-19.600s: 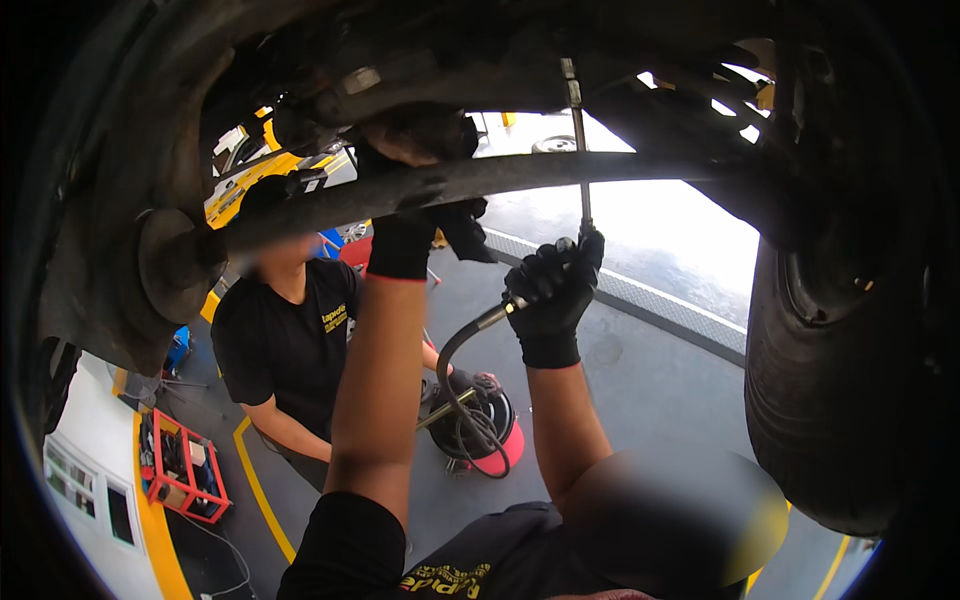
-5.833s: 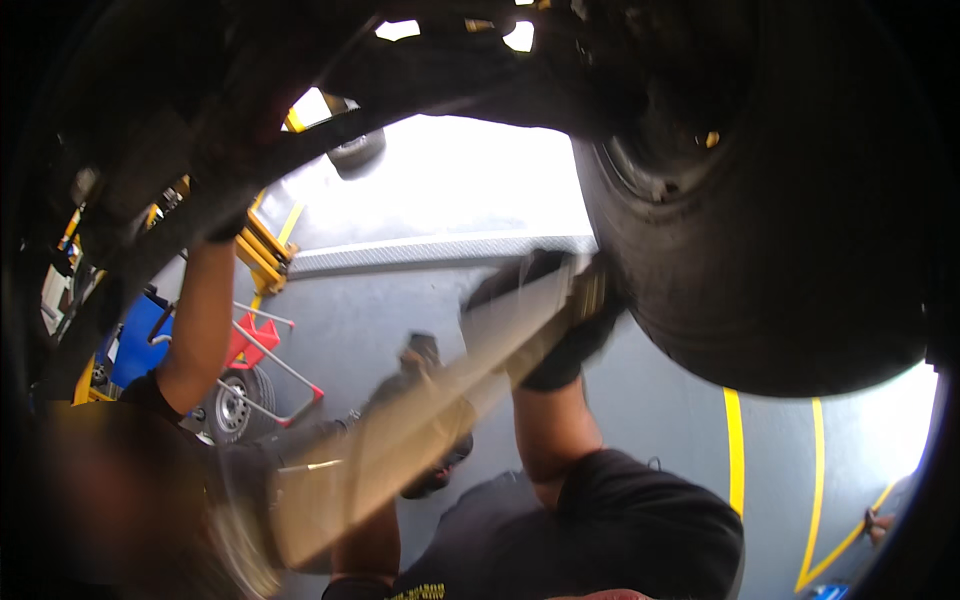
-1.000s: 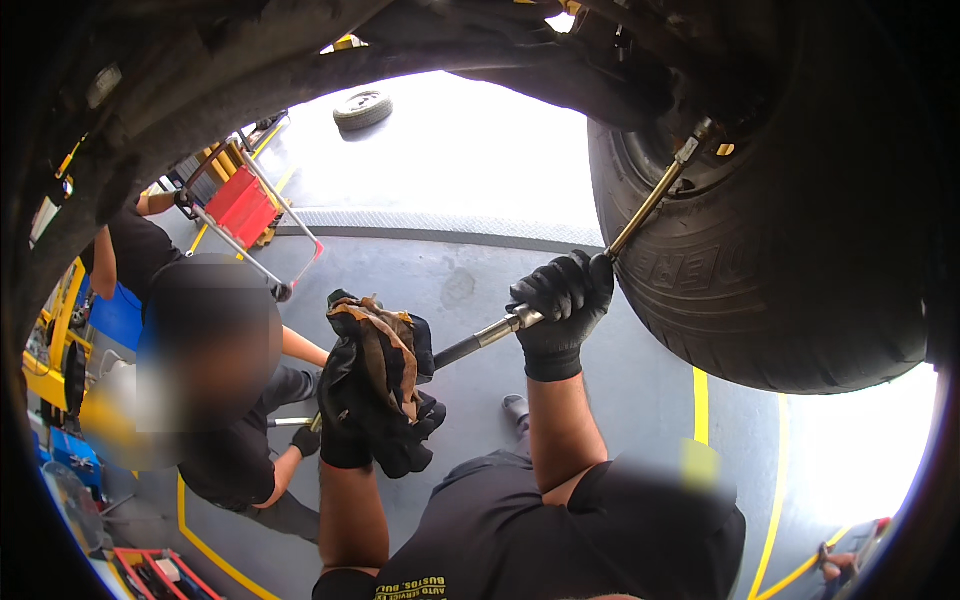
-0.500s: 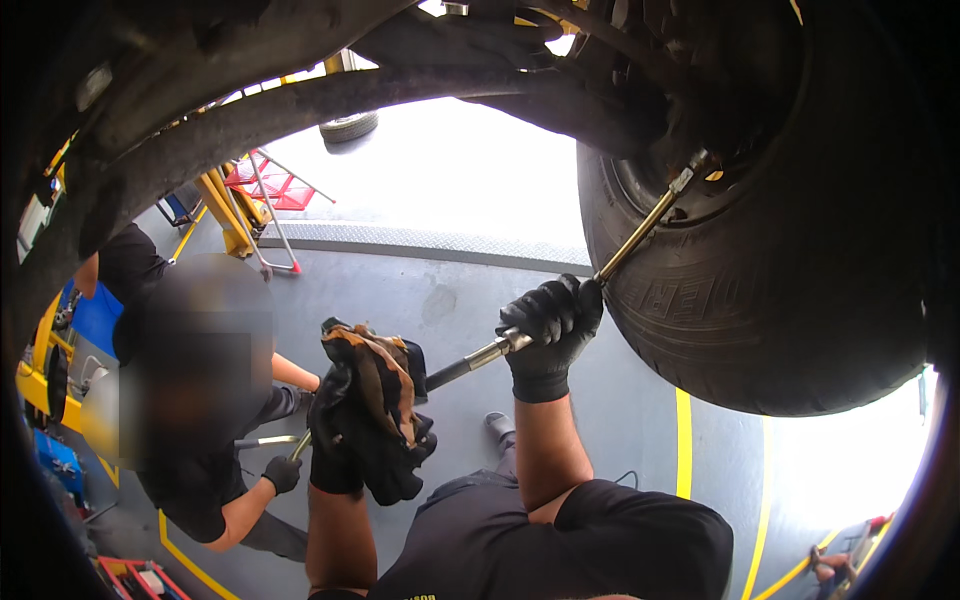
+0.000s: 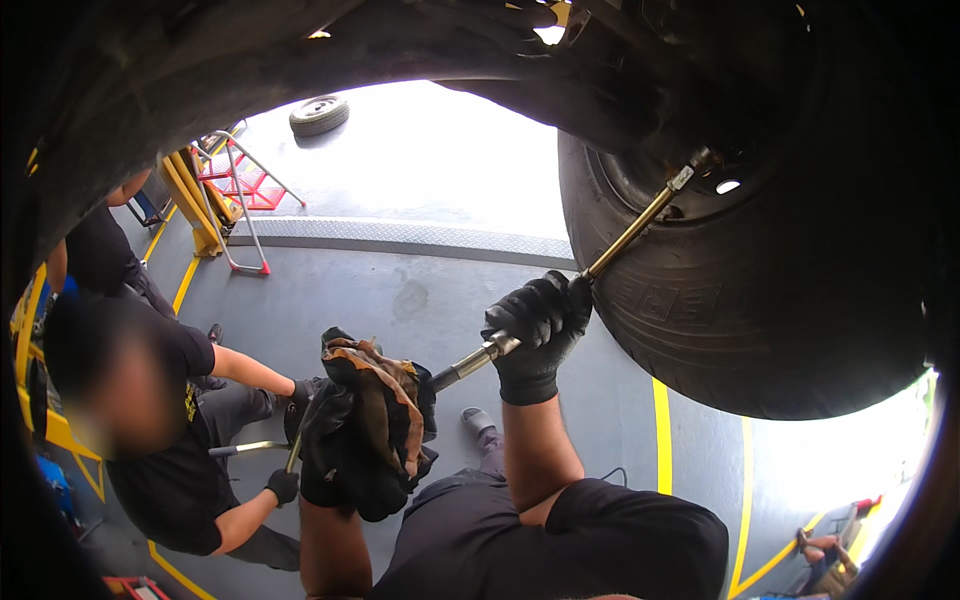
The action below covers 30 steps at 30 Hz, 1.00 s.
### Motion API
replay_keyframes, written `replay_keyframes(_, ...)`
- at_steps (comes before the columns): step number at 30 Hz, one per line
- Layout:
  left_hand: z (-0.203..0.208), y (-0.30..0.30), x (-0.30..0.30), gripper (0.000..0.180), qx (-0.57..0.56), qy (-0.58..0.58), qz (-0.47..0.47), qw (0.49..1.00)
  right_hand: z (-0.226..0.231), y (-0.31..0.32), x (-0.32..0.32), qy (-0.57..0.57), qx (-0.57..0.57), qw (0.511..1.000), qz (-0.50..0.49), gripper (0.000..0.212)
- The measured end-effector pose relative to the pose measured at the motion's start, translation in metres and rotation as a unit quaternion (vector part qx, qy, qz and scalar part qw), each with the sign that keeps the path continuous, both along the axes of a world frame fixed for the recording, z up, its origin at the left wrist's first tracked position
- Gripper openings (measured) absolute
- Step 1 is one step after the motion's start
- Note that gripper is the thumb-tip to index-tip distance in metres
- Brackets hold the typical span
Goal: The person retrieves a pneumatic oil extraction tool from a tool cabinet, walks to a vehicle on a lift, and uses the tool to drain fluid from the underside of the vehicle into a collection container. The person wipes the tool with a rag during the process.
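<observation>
My right hand (image 5: 538,325), in a black glove, is wrapped around a long metal bar (image 5: 635,232). The bar has a silver shank and a brass-coloured rod. Its far end tilts up to a jointed silver fitting (image 5: 682,178) beside the inner side of a raised wheel (image 5: 720,300); the contact point is in shadow. My left hand (image 5: 325,470), also black-gloved, is closed at the bar's near end around a crumpled black-and-brown bundle (image 5: 392,400) that looks like cloth. That bundle hides most of its fingers and whatever the bar joins there.
Dark vehicle underbody (image 5: 400,55) hangs overhead. Close on the left, a co-worker (image 5: 180,400) in black gloves holds another brass-coloured bar (image 5: 292,458); a second person (image 5: 100,245) stands behind. A red step stand (image 5: 245,190), yellow post (image 5: 190,200) and loose tyre (image 5: 320,116) lie beyond.
My view has shifted slightly, and both my hands sit a little further left in it. The co-worker has leaned further left and more of their arms shows. My grip on the bar is unchanged.
</observation>
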<state>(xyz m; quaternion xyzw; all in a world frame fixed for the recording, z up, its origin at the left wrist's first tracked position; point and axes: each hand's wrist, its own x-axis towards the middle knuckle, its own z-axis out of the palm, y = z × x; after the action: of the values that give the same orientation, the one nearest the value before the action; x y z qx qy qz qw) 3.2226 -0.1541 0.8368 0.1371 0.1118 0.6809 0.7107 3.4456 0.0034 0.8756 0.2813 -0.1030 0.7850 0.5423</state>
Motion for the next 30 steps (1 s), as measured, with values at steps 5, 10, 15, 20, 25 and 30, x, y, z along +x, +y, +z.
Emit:
replay_keyframes(5,0.008,-0.002,0.004,0.044,0.009,-0.009,-0.010,1.000,0.004,-0.002,0.001,-0.008,-0.012,1.000,0.000,0.043)
replay_keyframes(10,0.018,-0.003,0.012,0.043,0.011,-0.016,-0.019,1.000,0.003,0.000,0.001,0.002,0.001,1.000,-0.002,0.043)
replay_keyframes(15,0.029,-0.003,0.019,0.042,0.023,-0.022,-0.027,0.999,0.002,0.002,0.001,0.009,0.004,1.000,-0.002,0.044)
replay_keyframes(20,0.042,0.003,0.025,0.042,0.036,-0.029,-0.036,0.998,0.001,0.002,0.001,-0.004,0.003,1.000,-0.014,0.044)
replay_keyframes(25,0.054,0.007,0.035,0.042,0.048,-0.036,-0.051,0.997,0.001,0.002,0.002,-0.002,-0.006,1.000,-0.009,0.043)
replay_keyframes(30,0.062,0.001,0.034,0.041,0.058,-0.041,-0.058,0.996,0.005,-0.001,0.002,-0.004,-0.012,1.000,-0.005,0.044)
